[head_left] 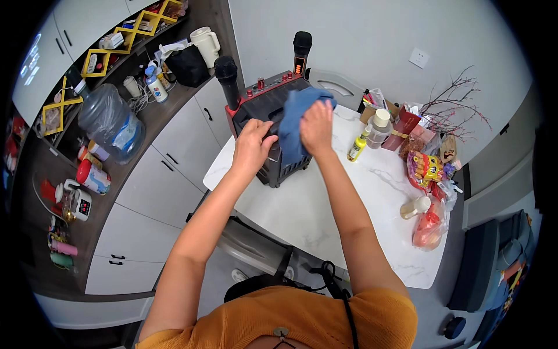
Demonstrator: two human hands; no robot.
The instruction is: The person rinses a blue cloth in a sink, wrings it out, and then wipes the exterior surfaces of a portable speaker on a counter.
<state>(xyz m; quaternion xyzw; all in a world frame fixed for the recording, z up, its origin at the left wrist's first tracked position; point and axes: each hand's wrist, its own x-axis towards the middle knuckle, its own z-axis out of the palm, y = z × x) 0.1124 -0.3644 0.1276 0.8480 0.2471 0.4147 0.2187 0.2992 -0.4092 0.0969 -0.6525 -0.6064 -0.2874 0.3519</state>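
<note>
A black and red karaoke speaker [264, 110] stands on the white marbled table, with red knobs along its far top edge. Two black microphones, one on the left [227, 78] and one at the back [301, 51], stand upright in it. My left hand [252, 144] grips the speaker's near left top edge, fingers bent over it. In my right hand [317, 129] is a bunched blue cloth [296, 119], pressed against the speaker's top and right side. The cloth is slightly blurred and hides part of the speaker.
Right of the speaker stand a yellow-green bottle [357, 145] and a clear bottle with a white lid [379, 129]. Boxes, snack bags [424, 168] and dry branches crowd the table's right side. A chair [334, 87] is behind; a cabinet with a water jug [113, 125] lines the left.
</note>
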